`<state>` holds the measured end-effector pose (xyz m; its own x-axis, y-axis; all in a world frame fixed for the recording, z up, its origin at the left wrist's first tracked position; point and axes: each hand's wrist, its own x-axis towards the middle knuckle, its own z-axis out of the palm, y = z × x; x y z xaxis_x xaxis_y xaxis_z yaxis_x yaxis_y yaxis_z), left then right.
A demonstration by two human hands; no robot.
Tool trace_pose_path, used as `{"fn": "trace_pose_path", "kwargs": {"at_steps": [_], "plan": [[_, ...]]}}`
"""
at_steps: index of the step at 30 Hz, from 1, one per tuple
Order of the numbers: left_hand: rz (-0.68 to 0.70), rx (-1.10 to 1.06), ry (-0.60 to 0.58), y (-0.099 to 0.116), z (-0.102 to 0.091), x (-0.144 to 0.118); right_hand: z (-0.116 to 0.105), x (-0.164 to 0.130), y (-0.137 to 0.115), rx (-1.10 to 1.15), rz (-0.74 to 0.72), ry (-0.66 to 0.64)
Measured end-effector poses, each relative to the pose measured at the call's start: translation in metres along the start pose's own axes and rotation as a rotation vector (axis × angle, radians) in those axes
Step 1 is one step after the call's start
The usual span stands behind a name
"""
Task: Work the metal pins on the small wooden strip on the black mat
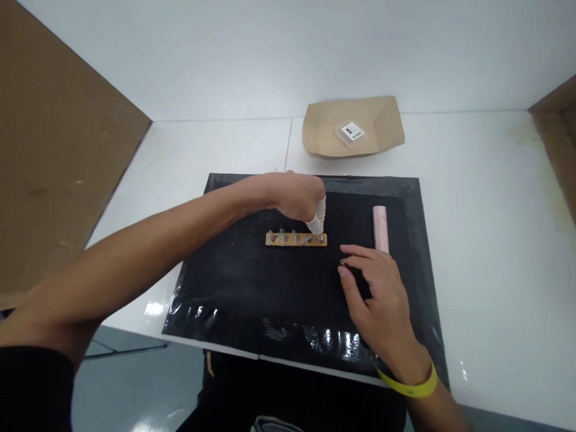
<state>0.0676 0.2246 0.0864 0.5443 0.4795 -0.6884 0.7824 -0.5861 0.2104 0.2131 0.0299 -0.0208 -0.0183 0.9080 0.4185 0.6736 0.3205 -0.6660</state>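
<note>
My left hand [300, 196] reaches over from the left, with white ribbed covers [320, 216] on its finger and thumb. Their tips come together at the right end of a narrow orange-yellow strip [293, 239], pinched on something too small to make out. Several small clear pieces [282, 236] stand along the strip. To the right of it, my right hand [380, 295] is held just above the black mat [266, 291]. Between its thumb and index finger is a tiny round piece [342, 262], too small to name.
A pink oblong case [381, 227] lies on the mat beyond my right hand. Behind the mat, a brown paper tray [385, 128] holds a small clear box [351, 133] with a white label. A white wall stands behind the table, with brown panels at both sides.
</note>
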Motion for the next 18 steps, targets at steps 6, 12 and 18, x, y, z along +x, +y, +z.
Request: {"fn": "trace_pose_path", "kwargs": {"at_steps": [6,12,18], "plan": [[0.025,-0.051,-0.011,-0.0017,0.0000,0.0048,0.0008,-0.0004,-0.0011,-0.010,-0.015,-0.009],[0.055,-0.032,0.016,-0.0028,-0.0009,0.0064,0.0017,-0.0006,-0.0008,-0.005,-0.024,-0.018],[0.054,-0.037,0.016,-0.0040,-0.0017,0.0038,0.0020,-0.0017,-0.0005,-0.001,-0.017,-0.026]]}}
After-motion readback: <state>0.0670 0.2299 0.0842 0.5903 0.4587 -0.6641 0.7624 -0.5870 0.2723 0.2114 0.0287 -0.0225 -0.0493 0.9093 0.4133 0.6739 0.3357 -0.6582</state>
